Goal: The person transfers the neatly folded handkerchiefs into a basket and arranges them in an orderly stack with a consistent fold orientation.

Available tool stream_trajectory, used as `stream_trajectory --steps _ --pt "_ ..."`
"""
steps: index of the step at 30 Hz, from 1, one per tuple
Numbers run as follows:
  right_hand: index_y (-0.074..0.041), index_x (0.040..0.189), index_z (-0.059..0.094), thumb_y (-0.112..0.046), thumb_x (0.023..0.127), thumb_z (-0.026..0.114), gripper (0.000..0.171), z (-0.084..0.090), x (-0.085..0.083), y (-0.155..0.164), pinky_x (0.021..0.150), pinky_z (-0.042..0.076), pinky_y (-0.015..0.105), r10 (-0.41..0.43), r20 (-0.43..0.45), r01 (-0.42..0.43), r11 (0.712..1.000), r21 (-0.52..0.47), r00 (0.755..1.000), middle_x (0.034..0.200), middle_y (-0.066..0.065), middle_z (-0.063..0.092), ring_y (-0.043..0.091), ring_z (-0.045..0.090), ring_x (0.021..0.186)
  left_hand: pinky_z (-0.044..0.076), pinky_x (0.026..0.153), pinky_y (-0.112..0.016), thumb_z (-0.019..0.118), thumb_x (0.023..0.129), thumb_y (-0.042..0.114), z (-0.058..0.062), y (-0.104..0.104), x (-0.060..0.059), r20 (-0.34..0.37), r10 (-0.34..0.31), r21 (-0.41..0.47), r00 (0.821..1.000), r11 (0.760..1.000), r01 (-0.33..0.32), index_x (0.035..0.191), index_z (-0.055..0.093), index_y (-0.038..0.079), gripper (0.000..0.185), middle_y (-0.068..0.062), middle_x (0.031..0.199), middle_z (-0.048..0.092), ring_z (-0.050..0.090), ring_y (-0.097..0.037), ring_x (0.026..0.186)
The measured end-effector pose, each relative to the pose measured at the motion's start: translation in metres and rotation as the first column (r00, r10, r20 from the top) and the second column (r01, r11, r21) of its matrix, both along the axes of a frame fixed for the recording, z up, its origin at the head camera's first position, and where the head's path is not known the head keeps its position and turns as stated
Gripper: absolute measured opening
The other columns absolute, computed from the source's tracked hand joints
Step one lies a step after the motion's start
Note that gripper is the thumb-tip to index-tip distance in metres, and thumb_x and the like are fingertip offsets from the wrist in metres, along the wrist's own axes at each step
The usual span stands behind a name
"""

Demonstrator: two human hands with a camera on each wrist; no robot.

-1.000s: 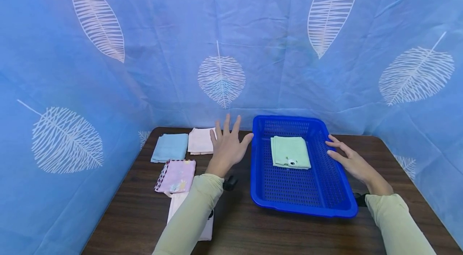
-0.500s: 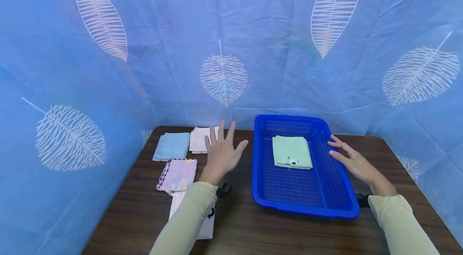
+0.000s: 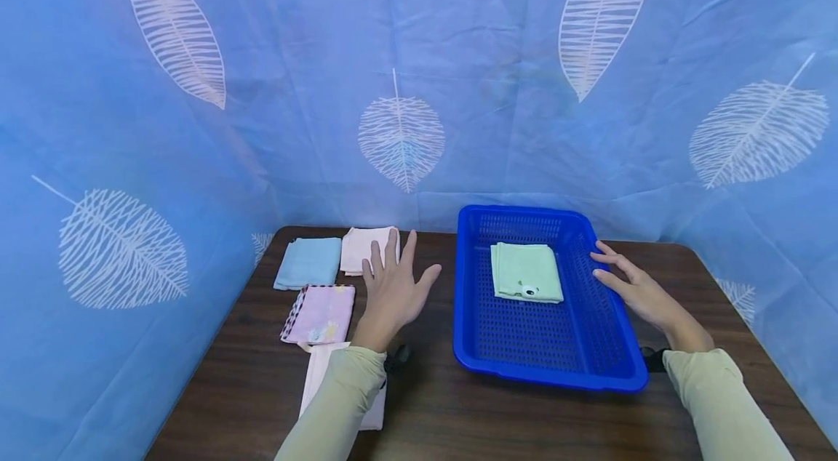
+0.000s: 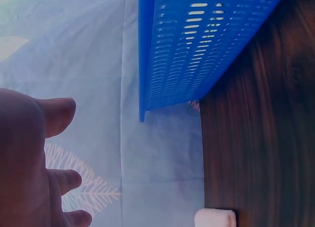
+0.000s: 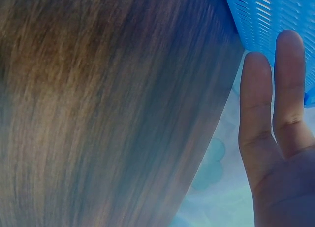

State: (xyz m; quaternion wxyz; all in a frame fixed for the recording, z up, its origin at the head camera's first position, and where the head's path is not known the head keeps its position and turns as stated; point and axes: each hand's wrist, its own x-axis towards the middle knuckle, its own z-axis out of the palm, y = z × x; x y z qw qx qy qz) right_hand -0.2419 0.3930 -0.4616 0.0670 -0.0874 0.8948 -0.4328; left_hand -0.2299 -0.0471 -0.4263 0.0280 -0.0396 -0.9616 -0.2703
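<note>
My left hand [image 3: 390, 297], fingers spread, hovers above the table between the folded cloths and the basket, holding nothing. Its fingertips overlap the right edge of a pale pink folded cloth [image 3: 358, 251] in the head view. A blue perforated plastic basket [image 3: 517, 366] has a green folded cloth [image 3: 526, 268] with a small animal face inside it. At the basket's right rim is my right hand [image 3: 644, 297], its fingers nearly straight. In the right wrist view two straight fingers [image 5: 289, 74] lie alongside the basket's outer wall [image 5: 251, 20]; whether they touch is unclear.
Left of my left hand lie a light blue folded cloth [image 3: 308, 263] and a pink patterned one [image 3: 327, 312] with a checked edge. Another pale cloth [image 3: 318, 371] is partly under my left sleeve. The dark wooden table [image 3: 497, 425] meets a blue leaf-print curtain [image 3: 484, 141] behind.
My left hand has moved left and toward me, away from the basket toward the pale pink cloth. The right hand, the basket and the cloths stay put.
</note>
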Motion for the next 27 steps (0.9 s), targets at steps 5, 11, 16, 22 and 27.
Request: stream_trajectory --steps 5,11,16,22,27 --pt "-0.007 0.161 0.027 -0.043 0.108 0.046 0.066 0.001 -0.001 0.000 0.108 0.015 0.083 -0.004 -0.006 0.004 1.000 0.002 1.000 0.174 0.009 -0.001 0.053 -0.004 0.155 0.000 0.125 -0.068 0.040 0.101 0.067 -0.002 -0.005 0.002 -0.021 0.006 -0.018 1.000 1.000 -0.007 0.165 0.012 0.033 0.078 -0.005 0.175 -0.001 -0.009 -0.042 0.160" --pt "-0.007 0.161 0.027 -0.043 0.108 0.046 0.067 0.000 0.000 0.001 0.108 0.014 0.083 -0.004 -0.006 0.004 1.000 0.005 1.000 0.174 0.010 -0.001 0.054 -0.004 0.155 0.000 0.124 -0.069 0.043 0.101 0.065 -0.007 -0.010 0.008 -0.034 0.017 -0.019 0.999 1.000 -0.017 0.165 0.015 0.031 0.077 -0.009 0.174 0.003 -0.008 -0.044 0.159" --pt "-0.006 0.161 0.026 -0.043 0.108 0.046 0.067 0.001 0.001 0.002 0.107 0.014 0.084 -0.011 -0.003 0.011 1.000 0.012 1.000 0.174 0.010 -0.001 0.055 -0.003 0.154 0.001 0.123 -0.071 0.042 0.101 0.065 -0.011 -0.014 0.012 -0.059 0.010 -0.046 0.998 0.999 -0.013 0.165 0.015 0.030 0.078 -0.012 0.174 0.005 -0.006 -0.046 0.159" --pt "-0.006 0.161 0.026 -0.043 0.108 0.045 0.067 0.000 0.000 0.003 0.107 0.014 0.084 -0.014 -0.004 0.014 1.000 0.012 1.000 0.174 0.011 -0.001 0.055 -0.002 0.154 0.003 0.122 -0.071 0.045 0.101 0.063 -0.015 -0.022 0.019 -0.046 0.014 -0.066 0.999 0.998 -0.017 0.165 0.018 0.027 0.078 -0.013 0.174 0.006 -0.003 -0.048 0.158" --pt "-0.007 0.161 0.026 -0.044 0.108 0.046 0.068 -0.001 0.000 0.002 0.107 0.015 0.083 -0.005 -0.001 0.005 1.000 0.018 1.000 0.174 0.010 -0.001 0.054 -0.002 0.155 0.005 0.122 -0.072 0.050 0.100 0.060 -0.019 -0.030 0.030 -0.003 0.017 -0.071 1.000 0.997 -0.017 0.165 0.019 0.025 0.081 -0.015 0.173 0.008 0.000 -0.049 0.158"
